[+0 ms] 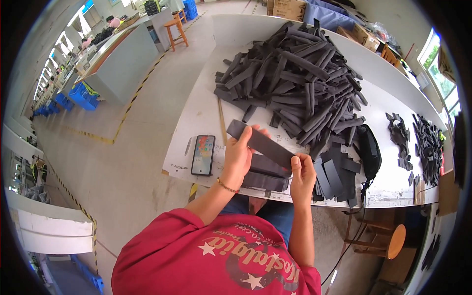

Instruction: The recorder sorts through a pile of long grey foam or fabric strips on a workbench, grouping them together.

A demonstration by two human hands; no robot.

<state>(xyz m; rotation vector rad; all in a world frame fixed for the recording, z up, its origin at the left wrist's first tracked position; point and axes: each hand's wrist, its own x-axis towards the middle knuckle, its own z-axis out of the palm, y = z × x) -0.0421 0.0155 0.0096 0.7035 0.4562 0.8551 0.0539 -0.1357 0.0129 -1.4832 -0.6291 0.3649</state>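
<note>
Your left hand (237,156) and right hand (302,173) each pinch one end of a long flat dark grey foam strip (260,143), holding it slanted just above the white worktable's (196,105) near edge. Under it lie two more such strips (266,173) (stacked). A smartphone (203,155) rests left; a big heap of strips (295,81) sits beyond.

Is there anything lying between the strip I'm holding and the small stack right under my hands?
Nothing visible. The dark strip is held by the left hand and right hand directly above the small stack at the table edge, with only open space between them.
</note>
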